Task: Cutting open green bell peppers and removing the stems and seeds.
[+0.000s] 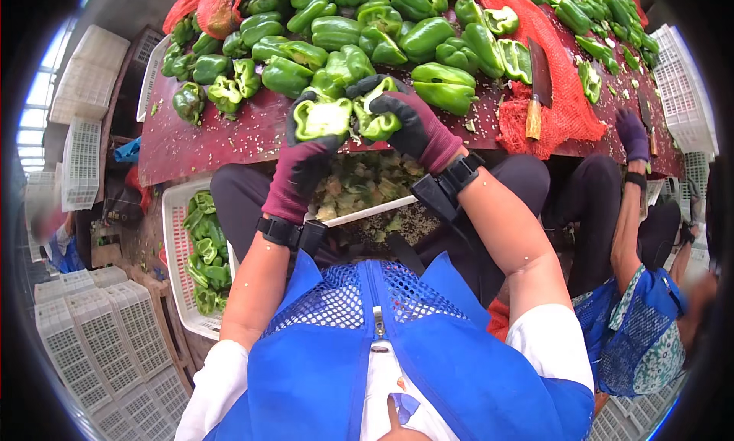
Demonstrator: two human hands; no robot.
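Observation:
My left hand (pixel 312 131), in a maroon and black glove, is closed on a cut piece of green bell pepper (pixel 322 120), its pale inside facing up. Close beside it, my right hand (pixel 401 117), gloved alike, grips another cut green pepper piece (pixel 375 117). Both are above the near edge of the dark red table (pixel 229 148). Just beyond them lies a heap of green bell peppers (pixel 338 33), some whole and some cut open. A cleaver (pixel 539 77) with a wooden handle rests on red mesh (pixel 565 97) to the right.
A white crate (pixel 175 257) of cut peppers stands at my left. Below the table edge, between my knees, a white-rimmed container (pixel 367 211) holds pepper scraps. White crates (pixel 106 332) are stacked at lower left. A co-worker with a purple glove (pixel 632 134) sits at the right.

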